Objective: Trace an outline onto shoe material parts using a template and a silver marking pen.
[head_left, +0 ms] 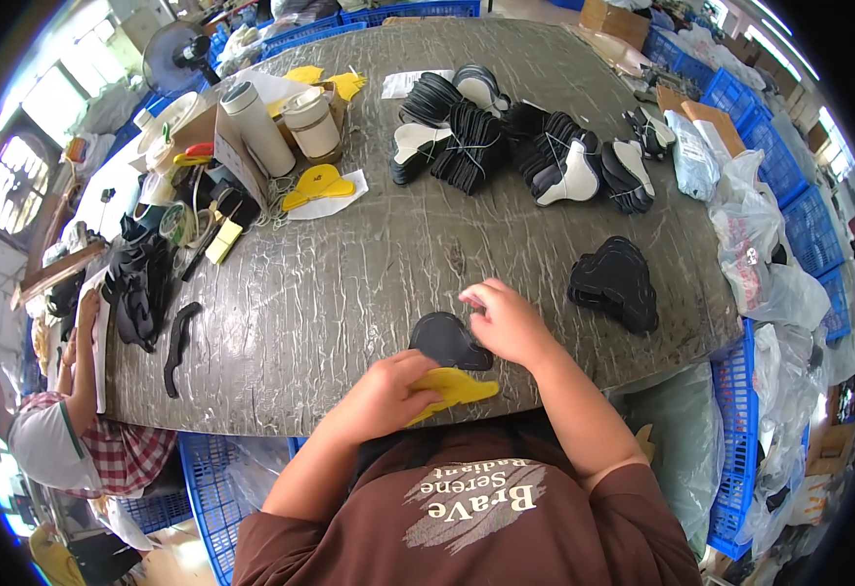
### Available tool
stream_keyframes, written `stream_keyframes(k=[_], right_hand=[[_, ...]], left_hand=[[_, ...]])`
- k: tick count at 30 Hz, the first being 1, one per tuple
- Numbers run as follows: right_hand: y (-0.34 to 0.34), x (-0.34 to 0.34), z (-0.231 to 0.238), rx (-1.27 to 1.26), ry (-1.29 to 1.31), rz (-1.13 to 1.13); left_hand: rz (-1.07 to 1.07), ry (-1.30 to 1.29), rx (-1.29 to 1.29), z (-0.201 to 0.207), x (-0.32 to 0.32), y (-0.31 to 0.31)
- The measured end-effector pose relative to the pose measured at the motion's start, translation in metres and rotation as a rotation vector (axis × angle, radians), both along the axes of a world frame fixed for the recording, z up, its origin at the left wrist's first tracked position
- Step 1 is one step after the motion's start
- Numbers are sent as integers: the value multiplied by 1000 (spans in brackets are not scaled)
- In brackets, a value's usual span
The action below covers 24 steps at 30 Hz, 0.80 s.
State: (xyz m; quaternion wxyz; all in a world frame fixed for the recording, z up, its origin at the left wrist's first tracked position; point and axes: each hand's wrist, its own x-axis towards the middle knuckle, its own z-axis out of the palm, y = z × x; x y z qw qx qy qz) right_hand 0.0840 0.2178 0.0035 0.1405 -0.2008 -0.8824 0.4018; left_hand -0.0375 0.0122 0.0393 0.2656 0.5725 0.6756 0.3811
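Note:
Near the table's front edge, my left hand (393,393) grips a yellow curved template (462,387), fingers on top of its left part. Just beyond the template lies a flat black cut piece (444,337) with a rounded outline and a faint pale line along its edge. My right hand (508,322) is beside and above that piece's right side, fingers curled in a pinch. Whatever may be between those fingertips is too small to make out. To the right sits a stack of similar black pieces (613,283) with pale lines along the edges.
Tied bundles of black and white pieces (471,146) lie at the far middle. At the far left stand a bottle (252,127), a jar (310,122) and another yellow template (318,186). A black strip (181,347) lies left. Blue crates (735,430) flank the table; another person (56,430) is at left.

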Motion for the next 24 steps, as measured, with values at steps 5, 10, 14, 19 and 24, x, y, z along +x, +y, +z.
stream_keyframes(k=[5,10,14,19,24], right_hand=[[-12,-22,-5,256,-183,74],[-18,-23,-9,291,-161,51],[-30,-22,-23,128,-15,-19],[-8,19,48,-134,87,-141],[99,91,76,-102,184,-459]], left_hand=[[556,-246,-108,-17,-53,-45],[947,154,-11,-66,-82,-59],[918,432,51,-90,-80,-56],[954,407,69,-94,-85,-74],[945,380,7,-79,-78,-58]])
